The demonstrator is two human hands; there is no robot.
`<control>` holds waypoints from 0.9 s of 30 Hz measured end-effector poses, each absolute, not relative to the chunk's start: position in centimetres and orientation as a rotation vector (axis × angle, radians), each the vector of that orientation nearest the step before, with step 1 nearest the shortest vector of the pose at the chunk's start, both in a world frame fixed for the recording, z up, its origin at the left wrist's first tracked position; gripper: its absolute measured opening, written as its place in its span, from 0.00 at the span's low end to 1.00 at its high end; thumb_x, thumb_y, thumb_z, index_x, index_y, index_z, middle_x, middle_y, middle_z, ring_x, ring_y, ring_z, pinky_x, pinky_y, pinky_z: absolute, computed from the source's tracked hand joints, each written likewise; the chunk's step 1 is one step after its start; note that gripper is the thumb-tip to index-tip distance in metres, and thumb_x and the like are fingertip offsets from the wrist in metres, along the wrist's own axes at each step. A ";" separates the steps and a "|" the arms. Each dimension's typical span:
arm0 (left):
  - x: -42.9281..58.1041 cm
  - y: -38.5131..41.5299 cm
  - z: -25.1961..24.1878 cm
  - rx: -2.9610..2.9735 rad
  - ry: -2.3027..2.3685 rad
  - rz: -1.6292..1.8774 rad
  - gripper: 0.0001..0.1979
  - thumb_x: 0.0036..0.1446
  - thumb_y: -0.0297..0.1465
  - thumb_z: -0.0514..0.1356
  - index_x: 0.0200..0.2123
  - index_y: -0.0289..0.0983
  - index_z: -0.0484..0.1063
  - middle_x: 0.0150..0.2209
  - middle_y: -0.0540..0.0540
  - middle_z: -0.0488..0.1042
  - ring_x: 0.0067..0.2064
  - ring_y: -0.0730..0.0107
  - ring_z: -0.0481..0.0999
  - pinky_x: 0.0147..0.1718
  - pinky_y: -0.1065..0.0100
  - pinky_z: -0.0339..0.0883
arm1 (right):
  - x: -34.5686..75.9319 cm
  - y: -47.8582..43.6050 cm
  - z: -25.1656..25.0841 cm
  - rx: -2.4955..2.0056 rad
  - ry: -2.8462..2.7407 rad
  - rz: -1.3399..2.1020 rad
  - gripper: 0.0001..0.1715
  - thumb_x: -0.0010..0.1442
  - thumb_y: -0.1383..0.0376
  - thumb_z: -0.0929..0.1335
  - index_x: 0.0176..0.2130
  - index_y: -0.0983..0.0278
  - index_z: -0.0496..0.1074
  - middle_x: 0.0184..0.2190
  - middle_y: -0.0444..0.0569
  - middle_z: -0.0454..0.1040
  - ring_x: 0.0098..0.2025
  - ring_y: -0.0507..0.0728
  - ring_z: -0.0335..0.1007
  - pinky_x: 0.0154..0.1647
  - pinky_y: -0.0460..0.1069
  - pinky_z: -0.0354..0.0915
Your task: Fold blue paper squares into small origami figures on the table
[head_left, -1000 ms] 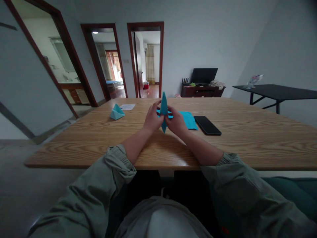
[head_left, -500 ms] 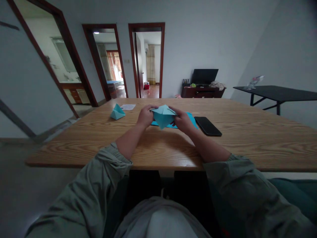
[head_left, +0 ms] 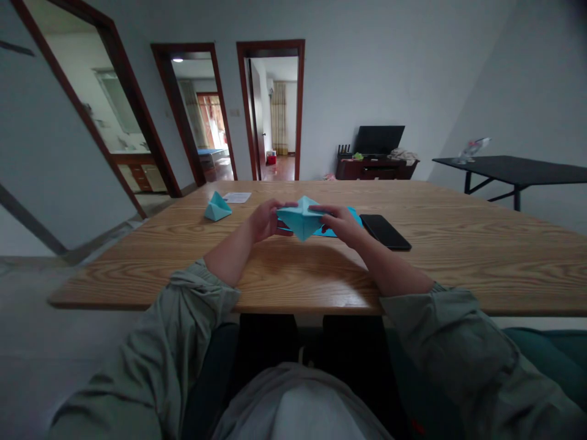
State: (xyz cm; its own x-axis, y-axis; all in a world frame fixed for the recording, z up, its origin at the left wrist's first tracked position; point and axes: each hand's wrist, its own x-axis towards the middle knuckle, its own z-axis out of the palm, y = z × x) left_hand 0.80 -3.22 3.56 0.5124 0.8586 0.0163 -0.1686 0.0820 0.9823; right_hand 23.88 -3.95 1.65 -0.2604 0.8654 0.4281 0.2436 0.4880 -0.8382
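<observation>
Between my hands is a light blue folded-paper boat (head_left: 301, 221), raised a little above the table, its pointed underside facing me. My left hand (head_left: 270, 221) grips its left end, thumb on top and fingers beneath. The right end sits in the grip of my right hand (head_left: 340, 221), with fingers over the upper edge. Behind and below it lies a brighter blue sheet (head_left: 356, 219), largely covered by my hands and the folded paper. To the left another light blue folded-paper piece (head_left: 217, 208) stands on the table, a peak rising from its middle.
The wooden table (head_left: 293, 275) spans the view before me. A black phone or tablet (head_left: 385, 232) lies right of my right hand. A white printed slip (head_left: 237, 197) is behind the standing paper piece. Farther off are a black table (head_left: 513, 169) and a television (head_left: 380, 140).
My left hand has shifted slightly left and turned, its fingers now showing under the paper. My right fingers have moved over the top edge. The folded paper looks flatter and wider.
</observation>
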 end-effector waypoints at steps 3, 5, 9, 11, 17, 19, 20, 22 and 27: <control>0.8 -3.3 3.5 1.297 0.698 0.895 0.23 0.54 0.43 0.54 0.50 0.38 0.70 0.37 0.40 0.75 0.32 0.61 0.76 0.31 0.56 0.73 | 23.9 -3.9 1.8 -0.866 -1.679 0.950 0.24 0.52 0.62 0.63 0.46 0.67 0.76 0.29 0.49 0.73 0.26 0.52 0.65 0.25 0.48 0.67; 1.0 -3.3 3.3 1.374 0.723 0.943 0.26 0.51 0.39 0.61 0.54 0.40 0.66 0.38 0.42 0.74 0.32 0.64 0.76 0.31 0.59 0.74 | 23.9 -3.8 1.8 -0.862 -1.660 0.966 0.23 0.54 0.59 0.64 0.46 0.67 0.76 0.29 0.49 0.72 0.27 0.52 0.65 0.25 0.47 0.66; 1.0 -2.8 2.6 1.604 0.807 0.940 0.37 0.45 0.32 0.67 0.59 0.42 0.59 0.40 0.43 0.73 0.34 0.66 0.76 0.33 0.59 0.74 | 24.1 -3.8 1.4 -0.996 -1.799 0.822 0.26 0.55 0.57 0.67 0.52 0.62 0.71 0.31 0.46 0.72 0.26 0.51 0.65 0.26 0.47 0.66; 0.8 -2.4 2.1 1.807 0.946 0.806 0.35 0.47 0.34 0.65 0.59 0.41 0.59 0.39 0.44 0.73 0.34 0.65 0.76 0.35 0.58 0.73 | 24.5 -3.8 1.0 -1.130 -1.999 0.665 0.25 0.57 0.58 0.66 0.54 0.59 0.69 0.30 0.45 0.72 0.27 0.52 0.66 0.29 0.48 0.67; 0.8 -3.0 0.6 2.717 1.331 0.310 0.24 0.58 0.40 0.54 0.56 0.39 0.67 0.58 0.40 0.64 0.57 0.55 0.65 0.58 0.57 0.55 | 25.0 -3.2 -0.9 -1.315 -2.492 -0.131 0.22 0.60 0.60 0.65 0.53 0.57 0.71 0.57 0.55 0.65 0.57 0.65 0.62 0.58 0.59 0.56; 1.2 -3.9 0.3 2.815 1.274 0.169 0.27 0.63 0.41 0.47 0.62 0.40 0.57 0.66 0.41 0.51 0.65 0.55 0.53 0.62 0.56 0.46 | 24.7 -3.0 -1.3 -1.316 -2.574 -0.147 0.22 0.63 0.60 0.62 0.56 0.55 0.69 0.61 0.52 0.62 0.61 0.65 0.58 0.60 0.60 0.54; 1.5 -4.4 0.2 2.807 1.247 0.074 0.28 0.64 0.42 0.44 0.65 0.40 0.51 0.68 0.42 0.46 0.67 0.54 0.47 0.62 0.53 0.43 | 24.6 -2.9 -1.5 -1.306 -2.611 -0.114 0.23 0.64 0.60 0.60 0.57 0.55 0.68 0.61 0.52 0.62 0.61 0.64 0.58 0.60 0.59 0.54; 1.9 -5.2 0.2 2.757 1.223 -0.076 0.30 0.65 0.44 0.39 0.67 0.41 0.43 0.69 0.42 0.39 0.68 0.50 0.39 0.62 0.47 0.38 | 24.4 -2.8 -1.7 -1.282 -2.666 -0.028 0.24 0.66 0.60 0.57 0.59 0.58 0.65 0.61 0.52 0.61 0.63 0.63 0.55 0.62 0.58 0.52; 2.0 -5.4 0.0 2.726 1.216 -0.144 0.30 0.64 0.48 0.37 0.67 0.49 0.38 0.69 0.46 0.34 0.68 0.48 0.36 0.60 0.41 0.35 | 24.3 -3.2 -1.8 -1.333 -2.668 0.143 0.29 0.67 0.56 0.55 0.64 0.61 0.57 0.66 0.54 0.49 0.67 0.67 0.41 0.63 0.66 0.44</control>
